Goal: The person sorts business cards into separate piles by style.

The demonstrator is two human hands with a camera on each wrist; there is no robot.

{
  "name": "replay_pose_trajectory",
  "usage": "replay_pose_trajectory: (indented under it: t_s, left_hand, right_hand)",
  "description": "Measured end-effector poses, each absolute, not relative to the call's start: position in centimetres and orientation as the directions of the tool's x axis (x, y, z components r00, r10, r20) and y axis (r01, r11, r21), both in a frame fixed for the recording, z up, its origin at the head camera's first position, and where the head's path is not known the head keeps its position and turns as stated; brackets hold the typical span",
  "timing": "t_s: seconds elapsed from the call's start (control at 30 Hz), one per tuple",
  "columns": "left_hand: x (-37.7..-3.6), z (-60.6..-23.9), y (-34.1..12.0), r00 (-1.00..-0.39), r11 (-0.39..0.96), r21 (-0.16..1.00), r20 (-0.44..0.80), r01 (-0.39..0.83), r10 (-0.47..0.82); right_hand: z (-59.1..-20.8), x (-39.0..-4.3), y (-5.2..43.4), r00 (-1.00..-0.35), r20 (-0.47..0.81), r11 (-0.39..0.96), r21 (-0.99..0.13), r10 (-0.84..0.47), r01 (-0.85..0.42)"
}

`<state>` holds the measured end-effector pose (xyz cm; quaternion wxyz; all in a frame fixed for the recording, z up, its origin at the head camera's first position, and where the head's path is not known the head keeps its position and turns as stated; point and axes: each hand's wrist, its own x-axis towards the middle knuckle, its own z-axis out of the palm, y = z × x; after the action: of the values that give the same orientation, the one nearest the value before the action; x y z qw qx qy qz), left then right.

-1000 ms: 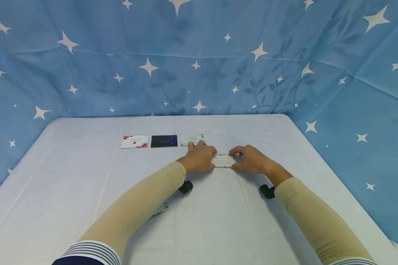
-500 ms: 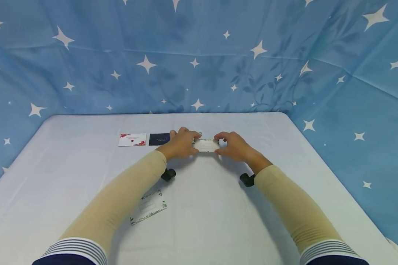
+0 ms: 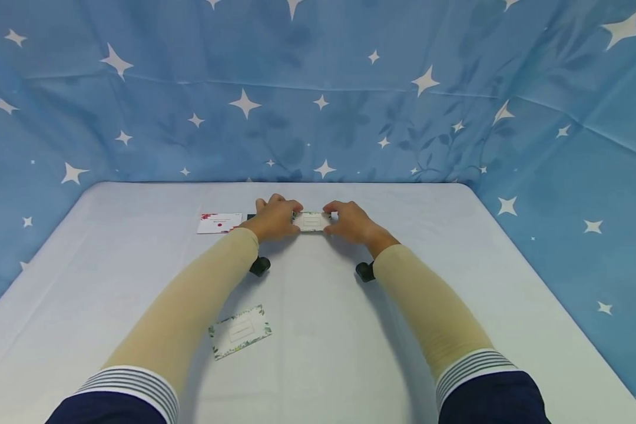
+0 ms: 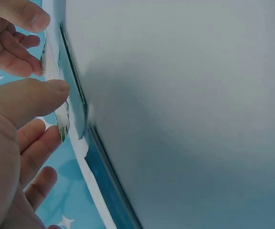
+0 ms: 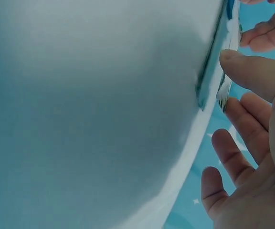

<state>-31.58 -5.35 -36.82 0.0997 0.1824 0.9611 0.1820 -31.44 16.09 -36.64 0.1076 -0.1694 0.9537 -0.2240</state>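
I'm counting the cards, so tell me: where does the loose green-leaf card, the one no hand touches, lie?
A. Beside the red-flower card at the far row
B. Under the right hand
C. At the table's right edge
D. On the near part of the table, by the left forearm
D: the loose card lies alone on the near table, beside the left sleeve, far from both hands.

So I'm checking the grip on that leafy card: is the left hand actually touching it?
Touching. In the left wrist view, the left hand's thumb presses on the card's edge; the head view shows both hands holding its ends.
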Motion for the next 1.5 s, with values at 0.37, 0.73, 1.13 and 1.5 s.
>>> replay_pose_trajectory:
  t_s: [0.37,0.73,1.13,1.5]
  left_hand:
    - [-32.3,-37.5,-5.0,-0.909,0.892,0.348,-0.195,0.287,0.368]
    - [-32.4,-36.9,-5.2,-0.9,0.903,0.332,-0.245,0.272,0.361]
    - [-31.7,-36.6,-5.6,-0.895,0.902,0.348,-0.269,0.255,0.356]
    - [-27.2,-34.5,-7.9,-0.904,0.827,0.487,-0.155,0.28,0.398]
  right_hand:
    - [-37.7,-32.1,15.7,-0.926,-0.16,0.864,-0.442,-0.341,-0.242]
    - [-37.8,-32.7,15.8,-0.921,-0.203,0.866,-0.453,-0.332,-0.212]
    - [-37.6,-32.2,15.8,-0.917,-0.208,0.851,-0.482,-0.341,-0.207]
    - [-35.4,-29.1,15.1,-0.891,-0.138,0.769,-0.573,-0.433,-0.285]
